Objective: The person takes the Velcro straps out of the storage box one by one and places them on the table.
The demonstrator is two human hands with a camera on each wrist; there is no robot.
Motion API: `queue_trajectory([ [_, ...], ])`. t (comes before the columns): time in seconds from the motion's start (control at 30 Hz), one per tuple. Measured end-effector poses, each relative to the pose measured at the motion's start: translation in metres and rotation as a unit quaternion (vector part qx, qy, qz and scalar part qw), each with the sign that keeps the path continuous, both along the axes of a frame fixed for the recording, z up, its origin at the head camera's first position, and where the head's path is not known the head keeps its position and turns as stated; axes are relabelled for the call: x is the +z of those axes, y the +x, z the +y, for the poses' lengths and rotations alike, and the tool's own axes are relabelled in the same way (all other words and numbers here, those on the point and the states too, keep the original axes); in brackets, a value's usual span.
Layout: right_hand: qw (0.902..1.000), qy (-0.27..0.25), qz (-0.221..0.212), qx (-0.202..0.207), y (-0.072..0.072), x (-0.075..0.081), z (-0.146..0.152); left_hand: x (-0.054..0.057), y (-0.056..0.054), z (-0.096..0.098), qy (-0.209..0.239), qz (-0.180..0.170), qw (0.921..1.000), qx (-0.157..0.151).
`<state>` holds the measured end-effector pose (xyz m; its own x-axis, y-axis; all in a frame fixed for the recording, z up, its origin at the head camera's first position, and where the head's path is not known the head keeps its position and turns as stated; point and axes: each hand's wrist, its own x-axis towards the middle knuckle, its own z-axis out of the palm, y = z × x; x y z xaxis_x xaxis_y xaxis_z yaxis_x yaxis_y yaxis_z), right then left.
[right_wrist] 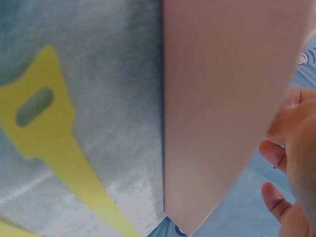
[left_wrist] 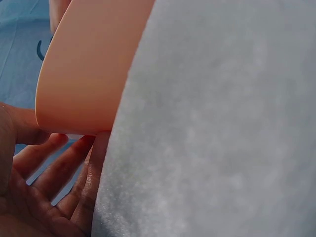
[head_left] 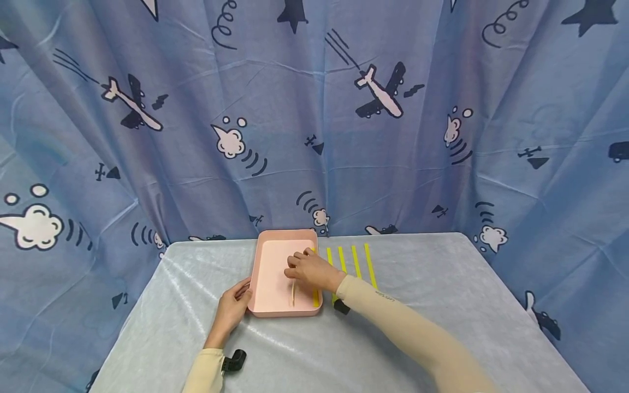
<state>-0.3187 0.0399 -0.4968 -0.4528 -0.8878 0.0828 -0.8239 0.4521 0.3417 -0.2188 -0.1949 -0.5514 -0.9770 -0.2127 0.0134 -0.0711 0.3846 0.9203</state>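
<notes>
Left grip [head_left: 233, 307] pinched tray's [head_left: 287, 314] left wall; right grip [head_left: 314, 270], over tray, couldn't tell. Pale strip [head_left: 293, 295] inside, just near of right grip; a low sweep might have knocked it askew.

The tray [head_left: 277, 245] is pink. The flat strips [head_left: 356, 262] on the bench [head_left: 442, 273] are plain bright yellow, and so is the strip in the tray [head_left: 315, 299]. A thin piece [head_left: 293, 295] there is pale tan. The bench is light grey. The curtain [head_left: 295, 103] is blue with dark stars, black-and-white planes and white puffs. The sleeves [head_left: 408, 333] are cream.
</notes>
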Motion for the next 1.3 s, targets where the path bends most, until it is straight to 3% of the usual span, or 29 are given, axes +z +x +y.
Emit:
queue_trajectory([
  [0.23,0.9993,-0.033,0.016,0.004,0.0,0.005,0.004,0.0,0.0,-0.001,0.004,-0.003,1.0,0.001],
  [0.47,0.9951,-0.098,-0.012,-0.005,0.004,0.014,0.011,-0.001,-0.001,-0.001,0.008,-0.004,1.0,0.003],
  [0.8,0.9889,-0.148,-0.011,-0.013,0.011,0.021,0.027,0.0,0.001,-0.001,0.008,-0.002,1.0,0.0],
  [1.13,0.9733,-0.227,-0.028,-0.023,0.014,0.026,0.043,0.0,0.0,-0.001,0.013,-0.005,0.9999,-0.002],
  [1.3,0.957,-0.28,-0.068,-0.036,0.015,0.029,0.049,0.0,0.0,-0.001,0.017,-0.006,0.9998,-0.003],
])
